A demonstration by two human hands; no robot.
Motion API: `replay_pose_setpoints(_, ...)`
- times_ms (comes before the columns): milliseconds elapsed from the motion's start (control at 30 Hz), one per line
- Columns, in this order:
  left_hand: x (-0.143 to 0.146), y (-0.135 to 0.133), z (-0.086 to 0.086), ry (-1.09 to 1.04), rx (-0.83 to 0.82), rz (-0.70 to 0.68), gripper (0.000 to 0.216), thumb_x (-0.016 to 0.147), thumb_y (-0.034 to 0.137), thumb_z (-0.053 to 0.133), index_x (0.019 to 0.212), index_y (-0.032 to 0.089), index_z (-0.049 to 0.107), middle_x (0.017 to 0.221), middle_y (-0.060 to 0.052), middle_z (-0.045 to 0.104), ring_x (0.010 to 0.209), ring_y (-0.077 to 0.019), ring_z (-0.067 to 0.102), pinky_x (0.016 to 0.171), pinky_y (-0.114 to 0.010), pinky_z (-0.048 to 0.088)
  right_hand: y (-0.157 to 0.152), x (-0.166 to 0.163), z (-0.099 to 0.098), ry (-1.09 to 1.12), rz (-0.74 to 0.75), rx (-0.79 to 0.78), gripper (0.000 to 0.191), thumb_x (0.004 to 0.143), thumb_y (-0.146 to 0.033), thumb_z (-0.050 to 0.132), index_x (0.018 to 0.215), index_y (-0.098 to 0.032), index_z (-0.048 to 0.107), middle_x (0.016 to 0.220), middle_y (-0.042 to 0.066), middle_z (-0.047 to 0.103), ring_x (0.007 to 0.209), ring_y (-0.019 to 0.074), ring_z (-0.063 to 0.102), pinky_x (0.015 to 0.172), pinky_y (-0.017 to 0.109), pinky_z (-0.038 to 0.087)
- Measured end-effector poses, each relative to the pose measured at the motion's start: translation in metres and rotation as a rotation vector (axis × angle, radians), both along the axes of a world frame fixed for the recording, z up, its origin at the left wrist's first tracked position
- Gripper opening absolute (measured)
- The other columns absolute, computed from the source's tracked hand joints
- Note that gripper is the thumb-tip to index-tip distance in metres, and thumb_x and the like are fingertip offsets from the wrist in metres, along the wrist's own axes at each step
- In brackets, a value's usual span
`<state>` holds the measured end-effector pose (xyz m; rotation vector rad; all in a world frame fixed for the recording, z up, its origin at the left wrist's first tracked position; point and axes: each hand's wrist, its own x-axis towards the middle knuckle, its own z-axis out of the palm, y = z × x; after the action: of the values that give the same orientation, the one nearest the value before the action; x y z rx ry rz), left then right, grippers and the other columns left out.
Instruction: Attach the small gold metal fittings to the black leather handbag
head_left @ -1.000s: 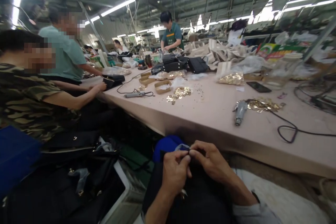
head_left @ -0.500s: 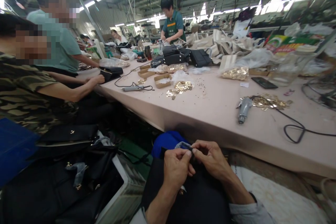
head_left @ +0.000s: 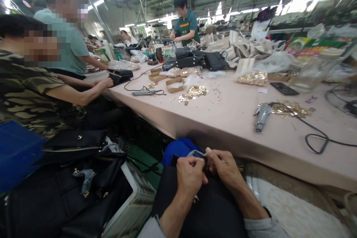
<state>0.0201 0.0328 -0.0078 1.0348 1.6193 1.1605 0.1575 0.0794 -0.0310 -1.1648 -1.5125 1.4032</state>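
A black bag [head_left: 220, 208] lies on my lap, with a bit of gold-coloured metal showing beside my left wrist. My left hand [head_left: 189, 174] is closed in a pinch at the bag's upper edge, gripping black material there. Just to its right, my right hand [head_left: 224, 163] pinches the end of a strip of clear plastic wrap [head_left: 196, 153], which arches up behind the left fingers. Both hands are close together, and the fingers hide exactly where the wrap meets the bag.
A white crate [head_left: 134, 189] at my left holds black bags [head_left: 41, 197]. On the table [head_left: 234, 119] lie a grey electric screwdriver [head_left: 262, 117], its cord, gold metal plates [head_left: 291, 108], a phone [head_left: 284, 88] and a small box [head_left: 175, 84]. Co-workers [head_left: 61, 93] sit and stand at the left.
My right fingertips have lifted slightly away from the left ones, with the plastic wrap at them. My left hand has stayed at the bag's edge. The view has shifted slightly.
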Motion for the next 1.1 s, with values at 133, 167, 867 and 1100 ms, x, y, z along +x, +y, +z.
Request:
replay_pose_setpoints(133,0.0,-0.001,0.003,0.0,-0.009,-0.007,0.031,0.085,0.028,0.06,0.06,0.016,0.074,0.037,0.0,0.061,0.032,-0.0117,0.051,0.039,-0.02,0.036,0.0,0.004,-0.002,0.034,0.041,-0.016,0.042,0.088,-0.056,0.071,0.08,-0.014,0.073,0.062,0.002,0.065,0.053,0.0126,0.052,0.052,0.025,0.039)
replay_pose_setpoints(167,0.0,-0.001,0.002,-0.001,-0.005,-0.013,0.03,0.085,0.027,0.06,0.061,0.016,0.075,0.038,0.0,0.061,0.032,-0.0118,0.051,0.039,-0.02,0.036,0.0,0.005,-0.003,0.033,0.053,-0.012,0.039,0.086,-0.053,0.073,0.085,-0.014,0.075,0.065,0.003,0.067,0.054,0.0125,0.052,0.053,0.025,0.04)
replay_pose_setpoints(867,0.001,-0.003,-0.003,-0.044,0.0,-0.059,0.027,0.083,0.019,0.058,0.069,0.015,0.08,0.041,-0.001,0.065,0.034,-0.0127,0.057,0.04,-0.019,0.044,-0.001,0.002,-0.01,0.082,0.032,-0.037,0.02,0.079,-0.034,0.072,0.078,-0.014,0.07,0.064,0.0,0.062,0.054,0.0107,0.049,0.052,0.024,0.038)
replay_pose_setpoints(1100,0.0,-0.002,-0.003,-0.026,0.01,-0.062,0.027,0.084,0.02,0.057,0.065,0.016,0.076,0.041,-0.001,0.065,0.034,-0.0132,0.057,0.04,-0.02,0.044,0.0,0.0,-0.013,0.066,0.007,-0.032,0.017,0.08,-0.032,0.071,0.077,-0.016,0.07,0.058,-0.001,0.061,0.05,0.0104,0.048,0.05,0.023,0.036)
